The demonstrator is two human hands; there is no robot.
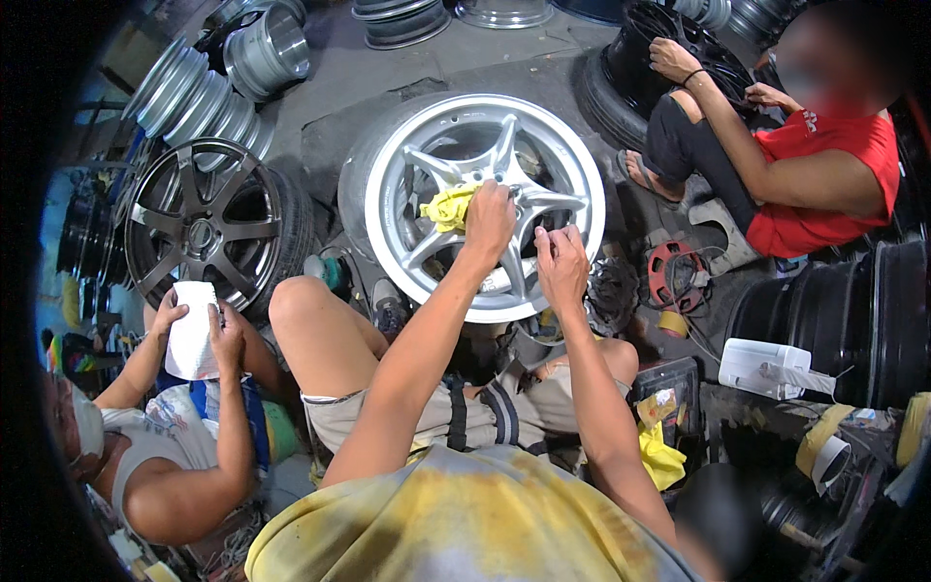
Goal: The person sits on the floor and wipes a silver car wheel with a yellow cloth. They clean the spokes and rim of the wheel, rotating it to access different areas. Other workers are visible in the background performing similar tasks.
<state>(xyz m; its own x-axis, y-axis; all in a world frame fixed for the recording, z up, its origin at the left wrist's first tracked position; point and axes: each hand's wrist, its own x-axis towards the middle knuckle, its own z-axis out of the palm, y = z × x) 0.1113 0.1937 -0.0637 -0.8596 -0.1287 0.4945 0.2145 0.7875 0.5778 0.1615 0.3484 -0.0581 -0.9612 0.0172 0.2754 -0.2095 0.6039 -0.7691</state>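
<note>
A silver alloy wheel rim (381, 247) with star-like spokes lies face up in front of my knees. My left hand (492, 221) is closed on a yellow cloth (448, 208), pressed against the spokes left of the hub. On the wheel's near right side, my right hand (564, 267) rests by a spoke, its thumb and fingers slightly apart with nothing visible in them. The fingertips of my left hand are partly hidden by the cloth and the hand itself.
At left, a co-worker holds a white sheet (193, 330) beside a dark wheel (202, 233). Another, in a red shirt (824, 179), handles a black rim (635, 73). A red reel (674, 276), tape roll (672, 323) and yellow cloth (661, 456) lie to my right. Silver rims (189, 97) stand far left.
</note>
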